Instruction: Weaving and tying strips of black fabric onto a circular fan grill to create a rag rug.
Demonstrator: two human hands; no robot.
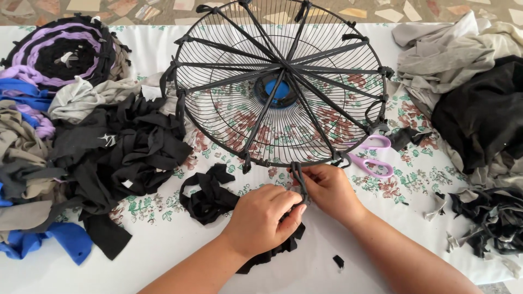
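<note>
Fabric strip (297, 177), dark grey, runs near-to-far from the near rim of the round fan guard (280, 81); left hand (267, 218) and right hand (327, 190), knuckles up, pinch it together.

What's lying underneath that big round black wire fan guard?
Through the round black wire fan guard shows the white floral tablecloth. The guard's blue centre hub covers the cloth beneath it. Purple-handled scissors lie beside the rim, their blade tips hidden by it.
</note>
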